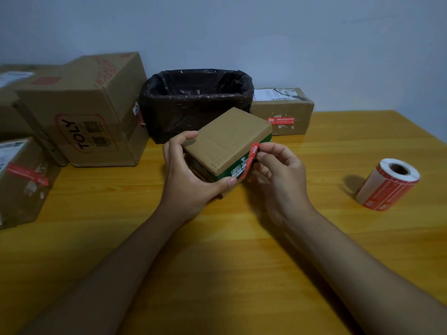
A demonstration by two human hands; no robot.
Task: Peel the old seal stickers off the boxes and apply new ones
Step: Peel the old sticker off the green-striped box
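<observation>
A small brown cardboard box (227, 139) with a green side is held tilted just above the table at centre. My left hand (191, 175) grips its near-left corner, thumb on the top edge and fingers under the bottom. A red seal sticker (250, 160) runs over the box's right edge onto the green side. My right hand (278, 175) pinches the sticker's upper end between thumb and forefinger. A roll of red-and-white seal stickers (387, 184) lies on its side at the right of the table.
A bin lined with a black bag (196, 102) stands behind the held box. A long brown box with a red sticker (281, 111) sits at the back right. Large cardboard boxes (87, 112) are stacked at the left, one near the front (21, 180) carrying a red sticker.
</observation>
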